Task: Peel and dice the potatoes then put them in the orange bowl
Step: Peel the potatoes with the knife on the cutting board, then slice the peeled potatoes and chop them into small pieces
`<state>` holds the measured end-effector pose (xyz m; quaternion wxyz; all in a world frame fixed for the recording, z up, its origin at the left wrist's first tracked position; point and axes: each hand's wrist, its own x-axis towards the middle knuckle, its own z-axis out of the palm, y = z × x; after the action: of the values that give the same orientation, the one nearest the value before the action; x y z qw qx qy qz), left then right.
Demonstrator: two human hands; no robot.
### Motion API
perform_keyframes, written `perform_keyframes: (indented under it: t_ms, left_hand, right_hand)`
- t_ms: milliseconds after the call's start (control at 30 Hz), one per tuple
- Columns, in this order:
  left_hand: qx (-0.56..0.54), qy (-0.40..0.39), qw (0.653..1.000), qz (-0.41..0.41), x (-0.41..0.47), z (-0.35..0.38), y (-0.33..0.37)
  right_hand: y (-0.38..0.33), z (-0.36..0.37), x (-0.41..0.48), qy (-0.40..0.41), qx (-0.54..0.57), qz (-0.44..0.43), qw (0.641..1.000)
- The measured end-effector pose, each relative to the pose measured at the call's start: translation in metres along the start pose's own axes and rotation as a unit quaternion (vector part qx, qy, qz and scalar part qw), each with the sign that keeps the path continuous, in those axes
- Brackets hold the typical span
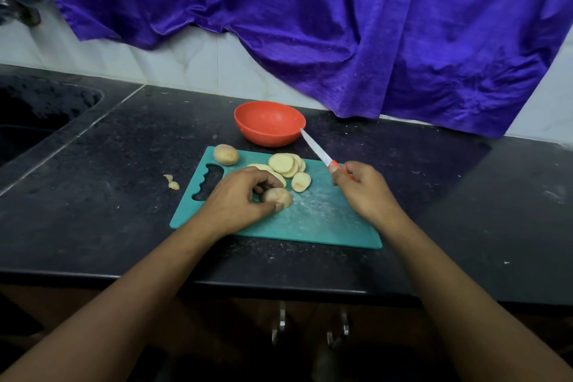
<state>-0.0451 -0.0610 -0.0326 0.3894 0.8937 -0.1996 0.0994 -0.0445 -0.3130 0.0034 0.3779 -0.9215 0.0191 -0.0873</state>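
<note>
I can't read any text, label, brand, number or sign anywhere in this view.
</note>
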Motion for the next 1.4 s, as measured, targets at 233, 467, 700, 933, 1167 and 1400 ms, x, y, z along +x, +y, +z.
perform_keyframes:
  t_ms: [233,467,700,933,1167,1400]
  left_hand:
    - [0.003,-0.002,1.0,0.004,-0.002,0.0,0.001]
    - [0.021,-0.005,1.0,0.008,0.0,0.002,0.001]
    - [0.012,-0.014,0.999,0.032,0.013,0.002,0.013]
    - [0.236,-0.119,0.963,0.045,0.08,-0.001,0.061]
    - [0.315,-0.296,0.902,-0.019,0.11,0.003,0.077]
    - [0.221,-0.208,0.953,-0.003,0.107,-0.003,0.072]
  right_hand:
    - [0.012,0.002,-0.012,-0.024,-0.026,0.036,0.999]
    - [0.008,0.009,-0.007,-0.028,0.064,0.06,0.996]
    - [0.018,0.01,-0.011,0.002,0.122,0.068,0.99]
    - [0.022,0.009,-0.013,0.02,0.203,0.085,0.975]
    - [0.028,0.015,-0.01,0.038,0.199,0.067,0.977]
    - [0.031,0.017,-0.012,0.051,0.204,0.055,0.976]
